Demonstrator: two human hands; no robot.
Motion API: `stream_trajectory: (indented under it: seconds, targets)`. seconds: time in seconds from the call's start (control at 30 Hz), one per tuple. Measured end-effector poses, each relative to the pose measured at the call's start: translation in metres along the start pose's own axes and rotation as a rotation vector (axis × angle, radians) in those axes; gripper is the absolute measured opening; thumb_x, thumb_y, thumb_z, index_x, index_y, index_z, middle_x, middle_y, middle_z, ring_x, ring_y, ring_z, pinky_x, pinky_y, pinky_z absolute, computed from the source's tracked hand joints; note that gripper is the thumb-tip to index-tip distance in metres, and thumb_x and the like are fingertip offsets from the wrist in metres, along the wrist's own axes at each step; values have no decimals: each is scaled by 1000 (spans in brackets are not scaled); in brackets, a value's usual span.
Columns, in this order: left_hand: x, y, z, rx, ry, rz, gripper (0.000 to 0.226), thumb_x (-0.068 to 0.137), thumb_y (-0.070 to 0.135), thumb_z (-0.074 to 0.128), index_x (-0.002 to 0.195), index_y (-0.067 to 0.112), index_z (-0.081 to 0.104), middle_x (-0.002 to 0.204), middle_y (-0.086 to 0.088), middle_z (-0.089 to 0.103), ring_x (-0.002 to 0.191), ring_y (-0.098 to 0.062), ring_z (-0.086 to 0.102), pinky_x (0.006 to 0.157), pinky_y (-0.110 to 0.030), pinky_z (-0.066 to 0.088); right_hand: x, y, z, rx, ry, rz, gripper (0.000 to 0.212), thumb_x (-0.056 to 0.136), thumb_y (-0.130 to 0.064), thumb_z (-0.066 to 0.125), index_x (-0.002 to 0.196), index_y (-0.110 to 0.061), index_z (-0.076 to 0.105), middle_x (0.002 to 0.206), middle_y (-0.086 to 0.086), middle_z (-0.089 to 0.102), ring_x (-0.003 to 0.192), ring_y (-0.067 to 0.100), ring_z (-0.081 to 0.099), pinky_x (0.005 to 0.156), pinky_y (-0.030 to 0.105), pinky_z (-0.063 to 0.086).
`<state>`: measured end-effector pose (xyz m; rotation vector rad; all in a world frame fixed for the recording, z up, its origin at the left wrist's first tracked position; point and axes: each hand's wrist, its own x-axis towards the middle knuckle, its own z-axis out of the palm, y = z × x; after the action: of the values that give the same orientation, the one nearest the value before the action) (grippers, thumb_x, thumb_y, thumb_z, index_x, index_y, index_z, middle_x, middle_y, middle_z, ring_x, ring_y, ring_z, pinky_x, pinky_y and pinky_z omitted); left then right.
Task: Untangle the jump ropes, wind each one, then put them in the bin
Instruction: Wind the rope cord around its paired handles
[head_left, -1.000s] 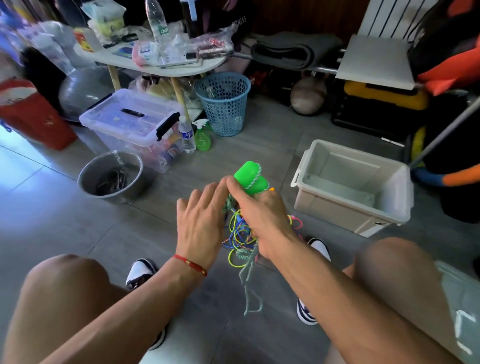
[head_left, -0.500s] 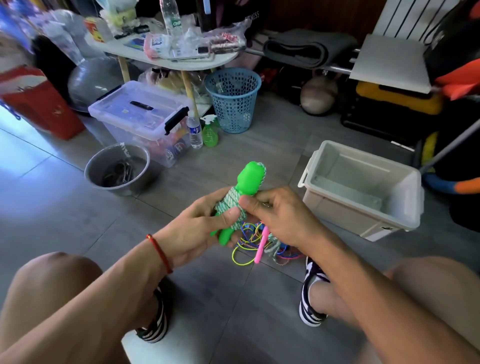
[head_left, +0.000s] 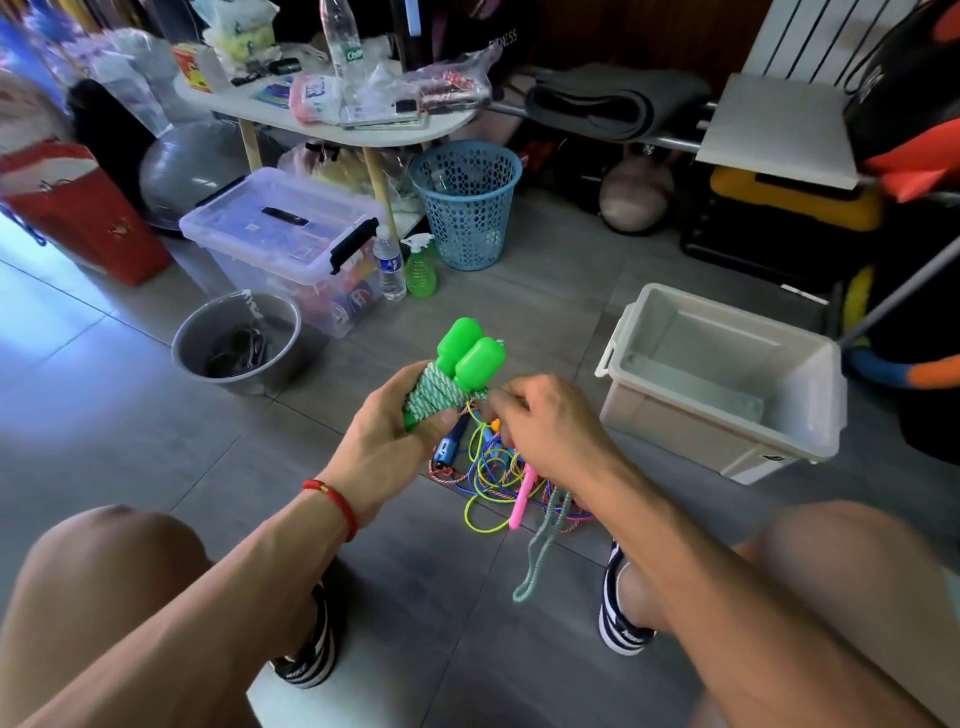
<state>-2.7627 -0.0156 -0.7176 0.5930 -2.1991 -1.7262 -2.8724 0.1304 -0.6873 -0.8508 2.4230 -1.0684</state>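
Note:
My left hand (head_left: 387, 436) grips the two green handles (head_left: 467, 356) of a jump rope, with green-and-white cord (head_left: 435, 395) wound tightly round them. My right hand (head_left: 545, 431) pinches the cord close to the handles. A loose loop of the same cord (head_left: 540, 551) hangs down below that hand. On the floor under both hands lies a tangle of other ropes (head_left: 493, 478) in blue, yellow-green and red-white, with a blue handle (head_left: 449, 441) and a pink handle (head_left: 521, 501). The pale open bin (head_left: 727, 410) stands on the floor to the right.
A grey metal bucket (head_left: 236, 343) sits at the left, a lidded clear storage box (head_left: 283, 244) behind it. A blue mesh basket (head_left: 467, 202), a water bottle (head_left: 389, 265) and a green spray bottle (head_left: 420, 265) stand beyond. My knees and striped shoes frame the floor.
More cord is wound round the green handles, which now stand upright side by side. My right hand has shifted right and lower, drawing the loose cord out into a hanging loop.

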Motion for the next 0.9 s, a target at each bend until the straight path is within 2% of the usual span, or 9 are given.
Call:
stream_trajectory:
  seconds: [0.13, 0.27, 0.37, 0.43, 0.57, 0.7, 0.77, 0.8, 0.9]
  targets:
    - [-1, -9, 6, 111, 87, -80, 37, 87, 19, 71, 121, 29, 64, 68, 19, 61, 60, -4, 53, 65, -29, 44, -10, -5, 11, 20, 38, -7, 38, 95, -23, 55, 64, -2, 65, 63, 18, 63, 64, 32, 56, 64, 41, 41]
    - [-4, 0, 14, 348, 209, -50, 38, 87, 20, 74, 123, 28, 63, 85, 11, 68, 77, -10, 61, 72, -25, 43, -10, -14, 15, 62, 53, -7, 41, 92, -20, 57, 61, 6, 55, 60, 26, 51, 62, 37, 41, 57, 42, 31]
    - [-9, 7, 25, 523, 328, 142, 38, 88, 29, 62, 125, 20, 60, 97, -2, 71, 91, -32, 63, 73, -37, 48, -9, -23, 18, 166, 89, 95, 58, 90, -38, 66, 48, -5, 43, 44, 5, 35, 47, 21, 32, 48, 34, 25]
    - [-13, 4, 31, 596, 361, 268, 49, 87, 35, 50, 133, 19, 56, 108, -4, 68, 94, -33, 63, 74, -40, 51, -7, -28, 18, 320, 129, 207, 69, 85, -54, 72, 41, -11, 42, 35, -6, 31, 35, 12, 30, 40, 26, 22]
    - [-13, -8, 40, 709, 326, 383, 66, 85, 16, 71, 147, 20, 48, 123, 2, 59, 93, -29, 59, 81, -41, 47, -1, -24, 16, 518, 222, 326, 60, 75, -64, 78, 53, -11, 59, 42, -8, 50, 40, 9, 45, 42, 21, 33]
    - [-18, -4, 33, 520, 205, 406, 79, 88, 36, 75, 155, 20, 37, 136, 8, 55, 117, -13, 56, 99, -25, 43, 6, -16, 10, 478, 136, 176, 72, 74, -69, 74, 65, 1, 66, 61, 16, 65, 51, 14, 49, 51, 36, 42]
    - [-20, 9, 26, 313, 133, 248, 77, 92, 49, 66, 155, 22, 30, 131, 15, 59, 110, 0, 59, 93, -14, 44, 6, -14, 4, 414, 32, 44, 66, 79, -70, 69, 65, -5, 70, 57, 14, 63, 52, 15, 47, 53, 44, 43]
    - [-18, 15, 21, 115, 59, 119, 69, 96, 49, 62, 153, 21, 34, 124, 12, 65, 101, 1, 62, 87, -13, 47, 4, -14, 1, 400, -21, -22, 60, 85, -64, 68, 56, -12, 67, 48, 5, 55, 48, 14, 42, 50, 40, 35]
    - [-9, 19, -1, -438, -290, -164, 52, 98, 38, 55, 137, 5, 55, 107, -9, 71, 87, -22, 67, 84, -37, 52, -4, -10, -1, 399, -149, -107, 62, 97, -39, 65, 41, -18, 51, 39, -12, 40, 38, 6, 34, 47, 24, 28]
